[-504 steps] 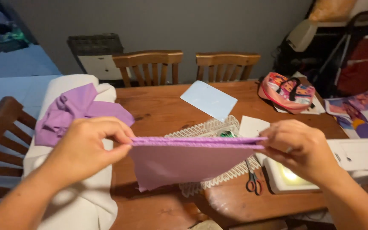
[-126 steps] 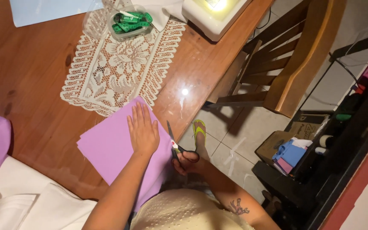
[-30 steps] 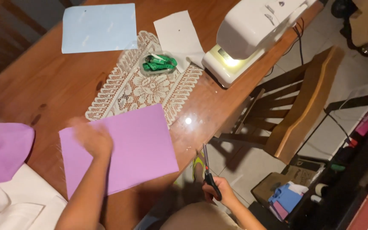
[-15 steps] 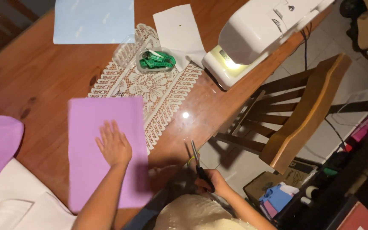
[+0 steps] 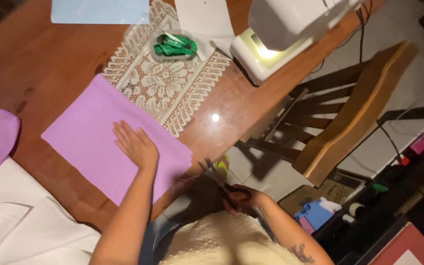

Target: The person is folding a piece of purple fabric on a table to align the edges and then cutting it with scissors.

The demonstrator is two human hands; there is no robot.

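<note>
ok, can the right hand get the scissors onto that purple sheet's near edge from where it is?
Probably yes. The right hand holds the scissors just off the table edge, blades pointing at the purple sheet, whose near corner looks unobstructed. The left hand lies flat further in.

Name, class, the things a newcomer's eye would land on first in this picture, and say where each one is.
First comes the lilac fabric sheet spread on the wooden table, with the left hand lying flat on it. Next are the scissors held in the right hand just off the table's near edge. Beyond the lace runner, the white sewing machine stands with its lamp lit.
</note>
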